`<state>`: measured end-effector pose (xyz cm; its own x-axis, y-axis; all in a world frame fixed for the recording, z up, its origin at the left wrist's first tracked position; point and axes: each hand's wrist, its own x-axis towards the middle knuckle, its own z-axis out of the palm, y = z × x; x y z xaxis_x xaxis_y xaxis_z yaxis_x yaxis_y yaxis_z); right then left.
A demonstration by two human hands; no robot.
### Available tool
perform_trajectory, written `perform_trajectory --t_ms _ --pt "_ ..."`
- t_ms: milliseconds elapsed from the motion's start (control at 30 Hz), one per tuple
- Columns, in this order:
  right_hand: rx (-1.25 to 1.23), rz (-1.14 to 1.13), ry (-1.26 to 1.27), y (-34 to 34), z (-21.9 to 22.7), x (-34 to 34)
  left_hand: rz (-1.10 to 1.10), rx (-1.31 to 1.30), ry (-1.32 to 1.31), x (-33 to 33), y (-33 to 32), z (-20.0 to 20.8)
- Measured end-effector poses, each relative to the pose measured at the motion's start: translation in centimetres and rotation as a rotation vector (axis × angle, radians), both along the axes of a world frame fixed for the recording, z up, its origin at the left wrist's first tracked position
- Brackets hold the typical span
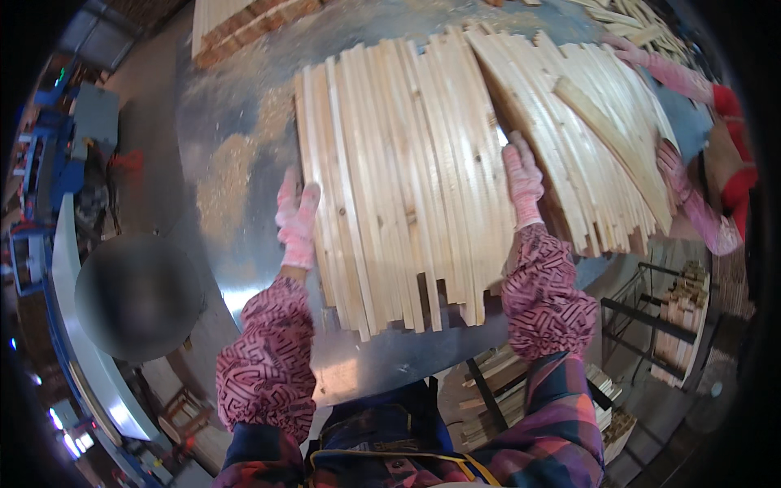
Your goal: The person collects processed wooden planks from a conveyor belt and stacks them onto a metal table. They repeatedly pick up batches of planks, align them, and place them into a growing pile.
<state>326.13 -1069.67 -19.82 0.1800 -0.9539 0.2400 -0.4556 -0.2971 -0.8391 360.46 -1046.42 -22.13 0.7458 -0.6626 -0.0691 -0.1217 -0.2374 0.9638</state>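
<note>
A row of pale wooden strips (pixel 399 179) lies side by side on a metal-topped table (pixel 350 370), its near ends uneven. My left hand (pixel 298 221), in a pink-and-white glove, is against the row's left edge, with the thumb apart from the fingers. Along the right edge rests my gloved right hand (pixel 523 179), its fingers stretched out beside a narrow gap. Across that gap is a second row of strips (pixel 541 122), slanting away. One loose strip (pixel 606 134) lies diagonally over it.
At the right, a co-worker's gloved hands (pixel 674 169) touch the second row. Stacked wood (pixel 252 32) sits at the far left of the table, with sawdust (pixel 228 175) nearby. Loose offcuts (pixel 643 28) lie far right. Below the near edge, a metal rack (pixel 651 321) stands by more wood.
</note>
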Motion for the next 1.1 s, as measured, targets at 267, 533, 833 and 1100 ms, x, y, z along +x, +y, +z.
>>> perform_trajectory --t_ms 267,533,833,1100 --pt "0.986 0.284 -0.7 7.2 1.7 -2.1 -0.002 -0.561 0.729 -2.8 3.3 -4.2" --pt "1.04 0.172 -0.345 19.7 9.6 -2.8 -0.249 0.076 0.958 -5.3 15.8 3.6" --pt "1.173 0.411 -0.579 22.4 11.5 3.2 -0.173 -0.317 0.965 -3.3 17.9 5.3" --pt "1.129 0.747 -0.603 17.4 10.7 5.6 -0.033 -0.373 0.624 -4.8 22.1 11.6"
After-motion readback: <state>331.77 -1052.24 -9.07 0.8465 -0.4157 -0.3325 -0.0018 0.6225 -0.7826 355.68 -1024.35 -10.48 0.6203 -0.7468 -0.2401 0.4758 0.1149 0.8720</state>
